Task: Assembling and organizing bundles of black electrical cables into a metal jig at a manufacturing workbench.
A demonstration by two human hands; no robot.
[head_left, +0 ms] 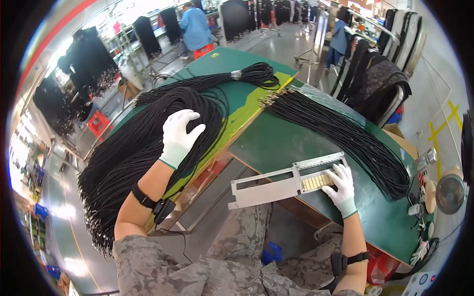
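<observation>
My left hand [180, 135], in a white glove, lies over a thick heap of black cables [148, 118] on the left. Its thumb stands apart from the fingers, and I see no cable gripped in it. At the right, my gloved right hand [340, 187] holds the right end of a long silver metal frame [266, 192], thumb and fingers spread along its edge. Inside the frame's right section sits a row of brass-coloured blocks [316, 182], partly covered by that hand. The frame lies slantwise, its left end reaching past the table edge.
A second bundle of black cables [340, 133] stretches across the green table [256, 143] on the right. Behind the heap lies a tied cable bundle [237, 75]. A yellow strip [247, 123] crosses the table. A small fan [450, 192] stands far right; people work in the background.
</observation>
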